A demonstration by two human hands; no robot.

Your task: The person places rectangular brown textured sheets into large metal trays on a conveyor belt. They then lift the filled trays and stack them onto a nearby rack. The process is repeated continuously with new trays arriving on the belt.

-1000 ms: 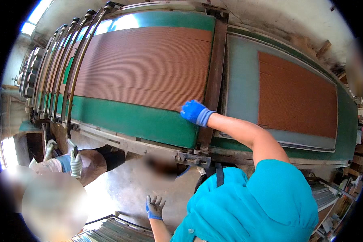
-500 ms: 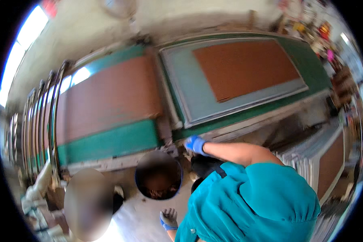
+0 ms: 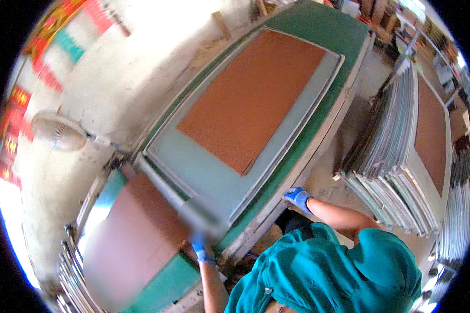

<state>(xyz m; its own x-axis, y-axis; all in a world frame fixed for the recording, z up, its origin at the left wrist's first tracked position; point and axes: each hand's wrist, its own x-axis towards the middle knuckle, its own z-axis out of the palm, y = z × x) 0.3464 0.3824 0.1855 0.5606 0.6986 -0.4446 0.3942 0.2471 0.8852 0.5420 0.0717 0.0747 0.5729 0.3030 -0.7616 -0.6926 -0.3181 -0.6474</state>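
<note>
My left hand [image 3: 202, 251], in a blue-and-grey work glove, reaches to the near right corner of a large brown sheet [image 3: 154, 208] on the left-hand green table. A blurred patch covers part of this hand, so its grip is hidden. At the front rail [image 3: 318, 143] of the longer green table is my right hand [image 3: 297, 198], gloved alike, its fingers curled at the edge. A second brown sheet [image 3: 256, 99], seemingly several layers at its near corner, lies on a pale framed panel [image 3: 188, 169] set on this table.
Framed panels [image 3: 386, 182] stand in a thick stack at right, with more stacked behind. Metal bars [image 3: 70, 266] line the left table's far end. A wall fan [image 3: 57, 130] hangs beyond the tables. Red and gold hangings [image 3: 21, 99] cover part of the wall.
My view has swung toward the right. My left hand has risen from low beside a dark round tub to the left table's brown sheet. My right hand stays by the table edge.
</note>
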